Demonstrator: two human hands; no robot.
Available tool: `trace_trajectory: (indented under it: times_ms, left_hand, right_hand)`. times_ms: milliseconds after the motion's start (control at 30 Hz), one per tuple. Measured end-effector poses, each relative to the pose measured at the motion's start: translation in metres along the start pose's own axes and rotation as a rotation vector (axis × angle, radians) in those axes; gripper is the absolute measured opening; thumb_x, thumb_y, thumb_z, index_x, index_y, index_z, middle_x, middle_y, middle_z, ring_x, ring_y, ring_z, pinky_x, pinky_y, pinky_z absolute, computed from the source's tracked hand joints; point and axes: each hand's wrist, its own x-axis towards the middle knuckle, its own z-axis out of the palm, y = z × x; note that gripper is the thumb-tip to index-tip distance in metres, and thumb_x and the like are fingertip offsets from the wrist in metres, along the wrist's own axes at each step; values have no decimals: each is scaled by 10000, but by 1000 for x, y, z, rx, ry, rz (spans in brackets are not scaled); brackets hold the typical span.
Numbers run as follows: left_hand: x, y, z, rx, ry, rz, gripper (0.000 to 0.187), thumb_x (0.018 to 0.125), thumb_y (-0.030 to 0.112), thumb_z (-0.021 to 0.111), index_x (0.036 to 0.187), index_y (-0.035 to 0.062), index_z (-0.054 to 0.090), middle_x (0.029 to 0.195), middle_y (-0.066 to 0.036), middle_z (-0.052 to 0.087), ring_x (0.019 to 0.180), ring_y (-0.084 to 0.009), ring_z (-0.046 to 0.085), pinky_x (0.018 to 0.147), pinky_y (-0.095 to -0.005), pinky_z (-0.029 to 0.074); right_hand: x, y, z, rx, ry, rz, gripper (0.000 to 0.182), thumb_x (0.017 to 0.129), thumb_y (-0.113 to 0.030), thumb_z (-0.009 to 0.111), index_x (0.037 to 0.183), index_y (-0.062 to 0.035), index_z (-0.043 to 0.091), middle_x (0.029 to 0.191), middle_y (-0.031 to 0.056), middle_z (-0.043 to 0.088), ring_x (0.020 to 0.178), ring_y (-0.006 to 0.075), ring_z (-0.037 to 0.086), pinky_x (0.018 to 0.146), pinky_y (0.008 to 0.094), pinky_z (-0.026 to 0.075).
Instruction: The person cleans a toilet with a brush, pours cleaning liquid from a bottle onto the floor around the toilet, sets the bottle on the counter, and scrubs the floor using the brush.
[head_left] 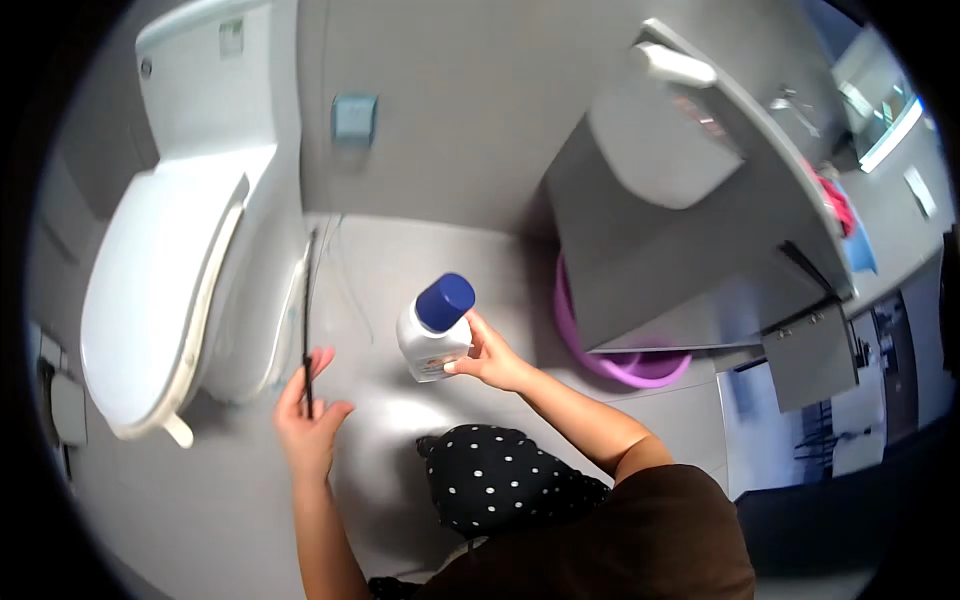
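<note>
My right hand (488,357) grips a white bottle (425,345) with a large dark blue cap (446,301). Its fingers and thumb close on the bottle's right side, and the bottle is held up tilted above the floor. A small label shows on its lower part, too blurred to read. To the left, my left hand (312,415) has its thumb and fingers apart. A thin black strip or stick (309,310) runs up from its palm; whether the hand bears it cannot be made out.
A white toilet (165,290) with its lid down stands at left. A pale blue box (354,120) is on the wall. At right, a purple basin (640,374) sits under a grey cabinet (640,260). My polka-dot-covered leg (500,475) is in front.
</note>
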Motion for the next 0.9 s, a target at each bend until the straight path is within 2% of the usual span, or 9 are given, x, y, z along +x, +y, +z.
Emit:
trace_trajectory:
  times_ms: [100,233,300,333,433,567,667,733,900]
  left_hand:
    - [-6,18,-29,-22,0,126,560,703,-56,699,1233,-44,521,1204,-141,597,552,12,328,483,-145,301]
    - [-10,30,-42,-101,33,149,537,734,24,743,1225,-35,531,1172,-135,611,653,-11,477,555,-156,378]
    - [-11,24,-44,-123,-4,158,534,737,38,746,1224,-27,536,1135,-127,624,875,-79,575,682,-190,443]
    - [-15,28,-45,-114,-25,104,498,745,34,733,1203,-36,550,1114,-127,631,1074,-154,555,785,-238,461]
    - [-20,24,-49,-52,-51,116,463,750,24,718,1179,-49,564,1100,-126,634,1065,-162,563,835,-272,459]
    - [-22,34,-59,-46,-41,92,431,761,30,705,1164,-53,577,1059,-121,646,1045,-162,569,898,-301,445]
    - [-23,39,-65,-31,-14,75,417,766,43,705,1154,-51,585,1032,-111,656,1012,-160,584,900,-299,445]
    - [-24,37,-66,-69,-16,72,415,766,51,707,1151,-49,589,1011,-106,661,997,-157,589,910,-306,439]
    - [-26,37,-67,-18,-44,85,414,764,70,716,1143,-45,597,968,-99,671,978,-152,594,939,-329,418]
  right_hand:
    - [-6,-102,8,-88,78,-47,651,739,29,687,1275,-107,343,1252,41,462,1247,194,408,984,427,394]
    - [-22,-238,12,-110,254,-351,574,745,51,663,1220,-80,369,1220,75,503,1176,207,474,983,388,398]
    - [-32,-300,4,-161,355,-368,543,775,2,669,1220,-99,375,1202,81,520,1098,216,536,883,405,476]
    - [-38,-327,-3,-206,427,-375,546,779,-41,680,1227,-113,377,1182,99,530,1088,241,543,796,446,513]
    - [-52,-396,-37,-360,602,-394,578,763,-139,725,1228,-111,383,1192,144,515,1098,323,531,731,548,508]
    - [-66,-459,-86,-440,852,-361,678,790,-173,725,1302,-90,289,1225,198,492,1238,400,421,815,738,383]
    - [-72,-477,-121,-522,1042,-326,664,786,-174,730,1304,-79,325,1243,222,491,1237,436,413,827,764,348]
    - [-74,-485,-143,-457,1160,-225,674,767,-189,756,1309,-124,360,1324,194,428,1264,446,330,861,782,285]
    - [-71,-498,-189,-298,1238,-221,538,745,-165,766,1218,-107,516,1294,174,497,1222,459,387,875,764,277]
